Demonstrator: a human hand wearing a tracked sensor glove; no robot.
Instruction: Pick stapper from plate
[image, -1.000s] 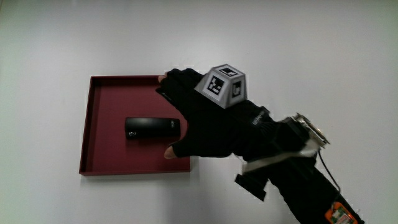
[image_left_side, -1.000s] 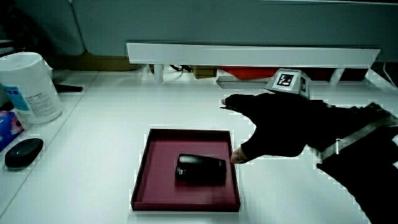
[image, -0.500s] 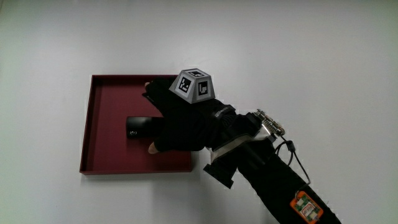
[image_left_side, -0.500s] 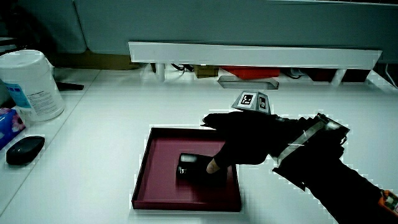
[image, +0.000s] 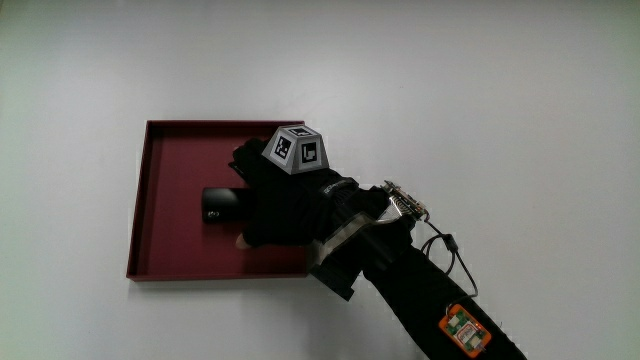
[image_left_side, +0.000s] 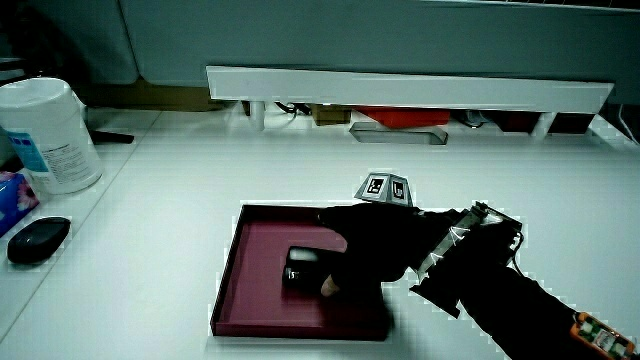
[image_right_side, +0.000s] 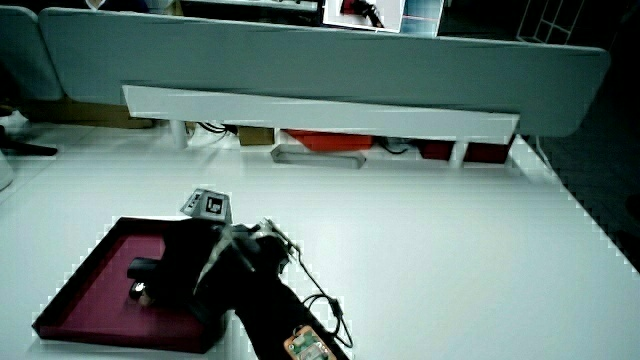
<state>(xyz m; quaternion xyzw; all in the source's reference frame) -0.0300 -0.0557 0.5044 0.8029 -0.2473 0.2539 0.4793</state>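
Observation:
A black stapler (image: 218, 205) lies flat in a dark red square tray (image: 165, 160), and only one end of it shows from under the hand. The gloved hand (image: 285, 205) with its patterned cube (image: 296, 150) is low over the stapler. Its fingers reach across the stapler while the thumb tip (image: 241, 240) sits on the side nearer the person, so the stapler lies between them with a gap. In both side views the hand (image_left_side: 375, 250) (image_right_side: 185, 270) covers most of the stapler (image_left_side: 300, 265) (image_right_side: 140, 270) inside the tray (image_left_side: 255, 260) (image_right_side: 90, 275).
A white canister (image_left_side: 50, 135), a black mouse (image_left_side: 38, 240) and a blue packet (image_left_side: 12, 205) stand at the table's edge, away from the tray. A low white partition (image_left_side: 400, 88) runs along the table.
The hand has moved from beside the tray to over the stapler and come down lower, covering most of it. The stapler and tray have not moved.

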